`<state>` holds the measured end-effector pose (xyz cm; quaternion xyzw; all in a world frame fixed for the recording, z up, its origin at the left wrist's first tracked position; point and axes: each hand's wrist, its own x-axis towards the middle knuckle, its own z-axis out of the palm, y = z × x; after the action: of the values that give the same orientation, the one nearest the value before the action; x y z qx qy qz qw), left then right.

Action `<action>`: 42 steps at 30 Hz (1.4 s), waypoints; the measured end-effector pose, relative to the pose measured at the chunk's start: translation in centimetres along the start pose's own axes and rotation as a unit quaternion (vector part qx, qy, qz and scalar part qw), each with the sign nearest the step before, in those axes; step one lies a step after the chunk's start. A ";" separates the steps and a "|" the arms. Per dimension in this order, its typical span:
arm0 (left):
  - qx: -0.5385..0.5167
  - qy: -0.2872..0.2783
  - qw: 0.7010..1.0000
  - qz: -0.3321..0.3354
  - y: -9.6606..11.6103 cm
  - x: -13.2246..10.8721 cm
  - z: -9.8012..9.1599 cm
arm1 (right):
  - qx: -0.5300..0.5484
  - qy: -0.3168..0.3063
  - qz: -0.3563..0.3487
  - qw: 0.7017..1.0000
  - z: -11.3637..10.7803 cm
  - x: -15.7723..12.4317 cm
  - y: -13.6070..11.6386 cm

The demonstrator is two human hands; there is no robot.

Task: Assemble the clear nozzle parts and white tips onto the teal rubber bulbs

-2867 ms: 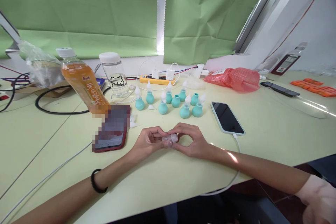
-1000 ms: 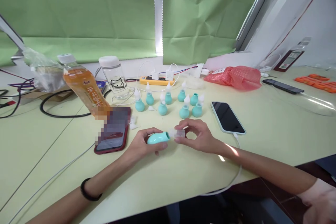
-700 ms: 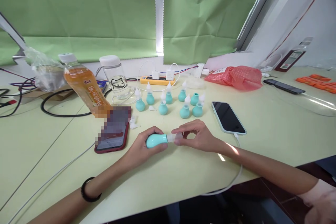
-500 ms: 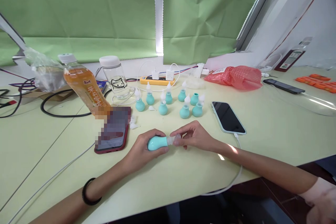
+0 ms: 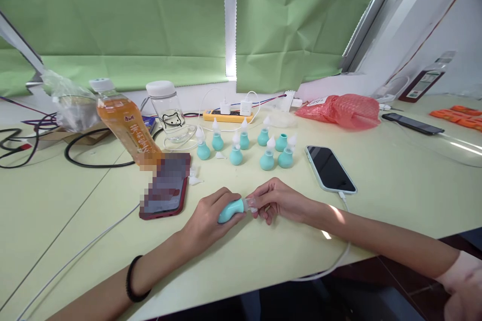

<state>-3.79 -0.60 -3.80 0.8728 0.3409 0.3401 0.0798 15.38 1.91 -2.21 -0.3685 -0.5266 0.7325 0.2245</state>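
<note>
My left hand (image 5: pixel 211 215) is wrapped round a teal nasal aspirator bulb (image 5: pixel 230 210), which lies on its side with its neck pointing right. At that neck, my right hand (image 5: pixel 280 200) pinches a clear plastic nozzle (image 5: pixel 249 204) between thumb and fingertips; the fingers partly cover it. Beyond my hands stand several small teal bulbs, most topped with white translucent tips, such as the front bulb (image 5: pixel 267 160). One bulb (image 5: pixel 280 142) at the back right has an uncovered round mouth. A loose white tip (image 5: pixel 220 155) lies among them.
Left of my hands lie a red-cased phone (image 5: pixel 165 205) and a leaning orange drink bottle (image 5: pixel 128 128). Behind are a clear jar (image 5: pixel 171 115), a yellow power strip (image 5: pixel 228 117) and a red plastic bag (image 5: pixel 341 110). A charging phone (image 5: pixel 331 169) with its cable lies right.
My right fingers have shifted closer to the bulb's neck, and the nozzle sits nearer to my left hand. The bulb is tilted slightly more upward to the right. The view has shifted slightly.
</note>
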 end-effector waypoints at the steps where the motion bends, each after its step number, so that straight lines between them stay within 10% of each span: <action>1: 0.008 0.002 1.000 0.009 0.0 -0.1 0.0 | 0.001 -0.004 0.004 1.000 0.0 0.0 0.0; 12: 0.082 0.023 0.992 0.090 0.9 -0.1 -0.6 | 0.057 -0.062 0.089 0.993 0.1 0.3 -0.1; 20: -0.020 0.107 0.991 -0.084 0.2 -2.2 -1.9 | -0.138 -0.029 -0.043 0.989 2.5 3.9 -2.8; 24: -0.041 0.150 0.978 -0.141 0.2 -3.3 -2.8 | -0.439 0.053 -0.259 0.859 4.1 8.8 -4.1; 27: -0.053 0.156 0.971 -0.172 0.2 -3.3 -3.1 | -0.583 0.073 -0.284 0.758 4.8 11.5 -3.4; 42: -0.132 0.119 0.947 -0.268 -0.1 -2.7 -2.6 | -0.588 0.070 -0.301 0.748 4.3 12.2 -1.4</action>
<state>-7.01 -2.51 -3.38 0.6839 0.5217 0.4495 0.2411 4.32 8.51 -3.85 -0.3004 -0.9194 0.1449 0.2087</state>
